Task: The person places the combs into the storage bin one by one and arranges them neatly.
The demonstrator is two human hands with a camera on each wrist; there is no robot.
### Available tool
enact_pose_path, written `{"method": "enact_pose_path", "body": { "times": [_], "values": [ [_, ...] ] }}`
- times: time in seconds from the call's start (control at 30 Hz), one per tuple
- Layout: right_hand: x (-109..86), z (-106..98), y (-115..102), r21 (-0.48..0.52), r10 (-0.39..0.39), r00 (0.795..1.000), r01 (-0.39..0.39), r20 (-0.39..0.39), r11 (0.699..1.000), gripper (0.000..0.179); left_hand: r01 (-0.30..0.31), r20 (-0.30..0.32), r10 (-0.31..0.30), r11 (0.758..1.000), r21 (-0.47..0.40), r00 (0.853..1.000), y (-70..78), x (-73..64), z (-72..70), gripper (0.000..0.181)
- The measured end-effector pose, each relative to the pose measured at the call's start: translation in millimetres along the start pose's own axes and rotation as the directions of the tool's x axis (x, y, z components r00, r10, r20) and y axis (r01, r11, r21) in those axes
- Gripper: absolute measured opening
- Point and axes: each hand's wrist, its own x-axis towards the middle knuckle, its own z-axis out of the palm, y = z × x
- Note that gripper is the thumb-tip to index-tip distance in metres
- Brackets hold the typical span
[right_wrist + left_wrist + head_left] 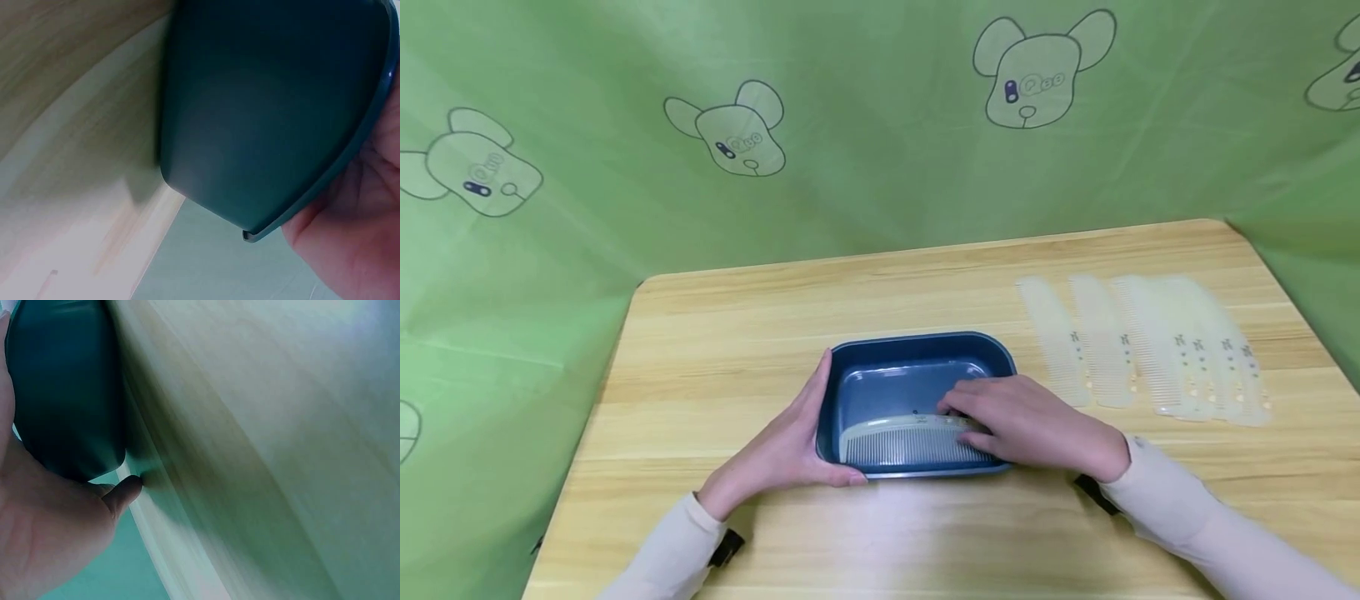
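Note:
A dark blue rectangular box [887, 379], open at the top, stands on the table in the head view. Inside, along its front wall, lies a pale translucent comb [887, 442], teeth toward me. My right hand [1026, 421] reaches over the right rim and pinches the comb's right end, thumb on the near side. The left hand [786, 442] spans the box's front left corner, straight fingers along the left wall and thumb along the front. In the left wrist view the thumb [125, 494] extends past the box's end. The right wrist view shows the box's outer wall [269, 112]; my fingertips are hidden there.
Several similar pale combs [1101, 342] lie side by side on the right of the wooden table [737, 333], some overlapping, with small printed marks. Behind the table hangs a green cloth [880, 167] with mouse-like drawings.

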Motion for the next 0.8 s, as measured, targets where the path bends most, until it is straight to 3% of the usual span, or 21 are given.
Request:
{"method": "enact_pose_path", "body": {
  "times": [0.4,0.8],
  "values": [
    [0.4,-0.3,-0.5,0.045,0.020,1.000,-0.019,-0.022,0.999,0.027,0.014,0.005,-0.013,1.000,-0.019,1.000,1.9,-0.6,-0.9,0.158],
    [-4.3,-1.4,1.7,0.220,0.040,0.997,-0.024,-0.067,0.975,0.024,0.018,-0.002,-0.018,1.000,-0.005,1.000,1.4,-1.1,0.0,0.159]
  ]
}}
